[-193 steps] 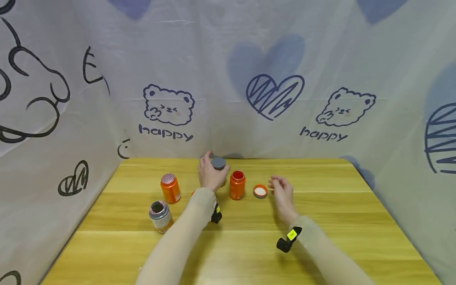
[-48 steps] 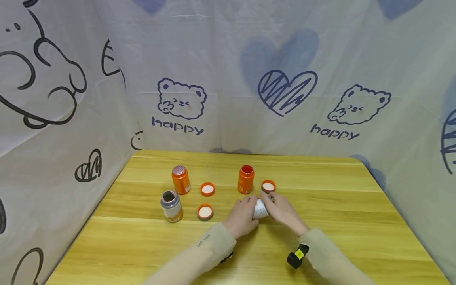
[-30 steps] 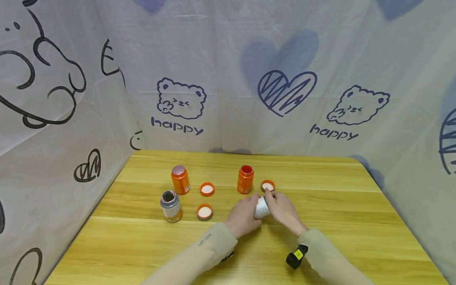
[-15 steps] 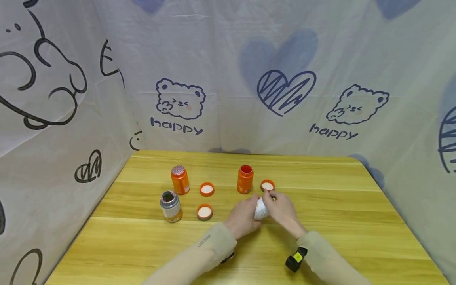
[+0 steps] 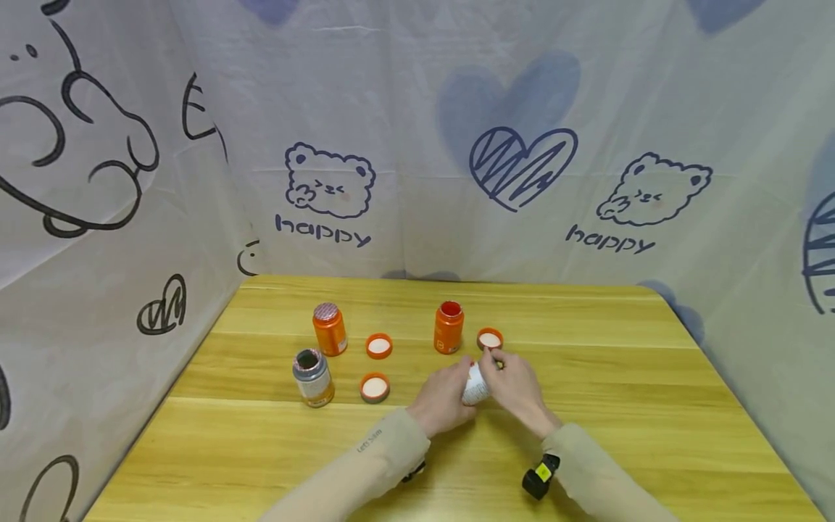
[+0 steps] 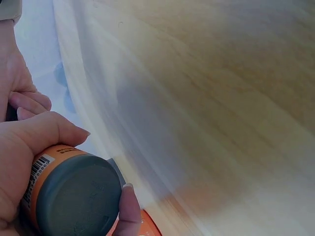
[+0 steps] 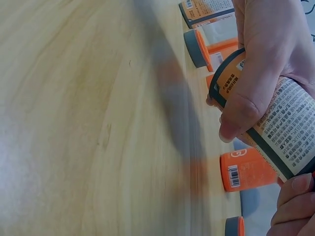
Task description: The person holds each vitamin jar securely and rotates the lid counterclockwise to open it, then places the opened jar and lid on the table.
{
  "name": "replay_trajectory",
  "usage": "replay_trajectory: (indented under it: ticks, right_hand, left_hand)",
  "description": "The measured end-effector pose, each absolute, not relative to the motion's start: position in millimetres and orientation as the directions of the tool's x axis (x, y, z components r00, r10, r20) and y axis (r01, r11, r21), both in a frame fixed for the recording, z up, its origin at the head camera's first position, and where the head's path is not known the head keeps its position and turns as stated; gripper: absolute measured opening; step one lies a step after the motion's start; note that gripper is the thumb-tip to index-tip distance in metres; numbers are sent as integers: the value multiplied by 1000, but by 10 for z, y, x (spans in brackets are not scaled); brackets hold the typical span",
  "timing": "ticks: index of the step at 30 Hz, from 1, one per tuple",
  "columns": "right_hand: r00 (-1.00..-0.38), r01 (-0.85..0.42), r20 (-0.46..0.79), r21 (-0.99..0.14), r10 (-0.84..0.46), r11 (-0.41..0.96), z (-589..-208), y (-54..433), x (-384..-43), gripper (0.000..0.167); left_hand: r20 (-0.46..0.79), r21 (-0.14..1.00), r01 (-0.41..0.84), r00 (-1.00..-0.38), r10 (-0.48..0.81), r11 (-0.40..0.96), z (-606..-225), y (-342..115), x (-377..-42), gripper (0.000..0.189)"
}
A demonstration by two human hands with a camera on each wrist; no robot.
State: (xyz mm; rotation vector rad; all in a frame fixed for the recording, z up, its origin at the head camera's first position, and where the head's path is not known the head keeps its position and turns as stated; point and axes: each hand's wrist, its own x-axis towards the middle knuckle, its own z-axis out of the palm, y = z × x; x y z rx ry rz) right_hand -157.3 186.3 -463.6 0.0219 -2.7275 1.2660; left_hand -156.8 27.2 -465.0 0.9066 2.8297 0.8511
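Near the middle of the table, my left hand [image 5: 446, 397] grips a tilted bottle [image 5: 476, 386] with a white printed label. In the left wrist view the dark grey base of this bottle [image 6: 78, 196] faces the camera, with thumb and fingers around its sides. My right hand [image 5: 518, 391] has its fingers curled at the bottle's other end, pinching there. A dark piece, apparently the lid [image 6: 11, 113], shows under those fingers; whether it is loose from the neck is hidden. In the right wrist view the label [image 7: 293, 123] shows between the two hands.
Behind the hands stands an uncapped orange bottle [image 5: 449, 330], with an upturned lid [image 5: 490, 339] beside it. To the left are a foil-topped orange bottle [image 5: 330, 332], an open grey-and-orange bottle [image 5: 314, 380] and two upturned lids [image 5: 378, 346] [image 5: 375, 388]. A printed curtain [image 5: 417, 145] hangs behind.
Earlier my left hand reached to a grey-lidded bottle at the back; it now holds a bottle nearer, where my right hand has joined it. Over the last second, the right fingers shifted slightly.
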Motion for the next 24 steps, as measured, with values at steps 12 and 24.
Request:
replay_trajectory:
  ticks: [12,24]
  right_hand:
    - [-964,-224,262,-711,-45,666,-4693,1899,-1566,30]
    - [-873,-477,406,-600,-269,643,-4739,2030,-1565,18]
  left_hand:
    - [76,617,501,-805,588,607,-4684,236,-1611,62]
    - [-33,783,423,-705,708,457,-4594,192,-1663,55]
